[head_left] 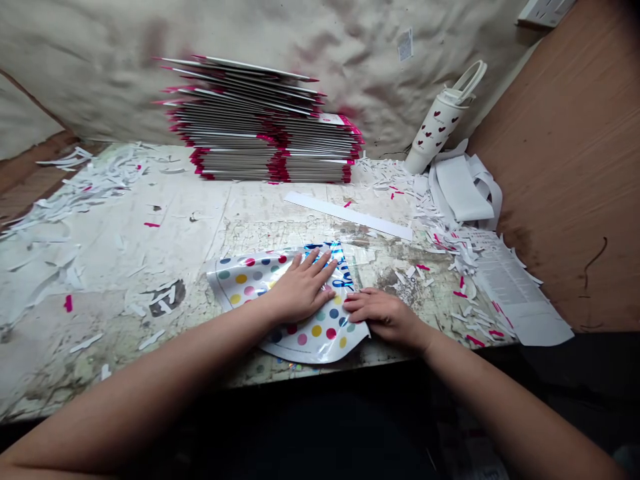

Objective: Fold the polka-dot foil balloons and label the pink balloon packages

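In front of me on the table lies a glossy white sheet with coloured polka dots (pixel 317 331), roughly fan-shaped, with a curved near edge. Shiny blue lettering (pixel 343 267) shows at its upper right, and what looks like clear plastic covers it. My left hand (pixel 303 287) rests flat on the sheet with its fingers spread, hiding its middle. At the right edge, my right hand (pixel 383 315) has its fingers bent together over the sheet's border; its thumb is mostly hidden. The sheet's left corner (pixel 216 275) curls up slightly.
A tall stack of pink-edged folded cards (pixel 270 133) stands at the back. A long white paper strip (pixel 350 215) lies before it. At the back right are a white tumbler (pixel 435 133) and rolled paper (pixel 463 190). Paper scraps (pixel 100 173) litter both sides.
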A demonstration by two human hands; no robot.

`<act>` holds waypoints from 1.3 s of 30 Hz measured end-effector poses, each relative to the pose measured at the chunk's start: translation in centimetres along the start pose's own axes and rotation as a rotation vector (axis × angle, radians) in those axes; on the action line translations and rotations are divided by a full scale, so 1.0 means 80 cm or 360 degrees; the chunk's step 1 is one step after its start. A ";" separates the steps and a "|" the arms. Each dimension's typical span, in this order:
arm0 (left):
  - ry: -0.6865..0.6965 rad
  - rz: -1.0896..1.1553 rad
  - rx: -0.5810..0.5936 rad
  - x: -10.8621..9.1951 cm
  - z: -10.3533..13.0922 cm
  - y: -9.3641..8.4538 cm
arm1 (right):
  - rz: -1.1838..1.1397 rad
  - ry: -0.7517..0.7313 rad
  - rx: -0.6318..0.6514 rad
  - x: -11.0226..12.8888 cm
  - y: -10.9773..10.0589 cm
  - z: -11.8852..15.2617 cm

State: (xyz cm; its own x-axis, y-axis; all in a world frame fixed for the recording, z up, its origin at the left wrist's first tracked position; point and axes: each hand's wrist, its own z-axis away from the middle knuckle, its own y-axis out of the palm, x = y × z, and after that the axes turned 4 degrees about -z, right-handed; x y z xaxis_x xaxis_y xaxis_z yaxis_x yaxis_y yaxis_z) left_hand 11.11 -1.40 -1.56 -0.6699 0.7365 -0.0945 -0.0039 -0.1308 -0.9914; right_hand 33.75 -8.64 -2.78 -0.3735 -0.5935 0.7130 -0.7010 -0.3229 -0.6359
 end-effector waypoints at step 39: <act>-0.0218 -0.0139 -0.0236 -0.016 0.131 0.032 | 0.0881 0.0470 -0.0063 0.011 0.021 -0.139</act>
State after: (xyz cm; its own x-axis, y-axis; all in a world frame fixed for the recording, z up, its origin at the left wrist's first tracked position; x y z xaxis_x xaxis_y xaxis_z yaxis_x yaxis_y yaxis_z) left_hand 4.16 -9.59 -3.05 -0.7663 0.6424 -0.0046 0.0363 0.0361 -0.9987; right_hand 25.52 -1.50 0.04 -0.8356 -0.4345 0.3360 -0.3753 0.0049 -0.9269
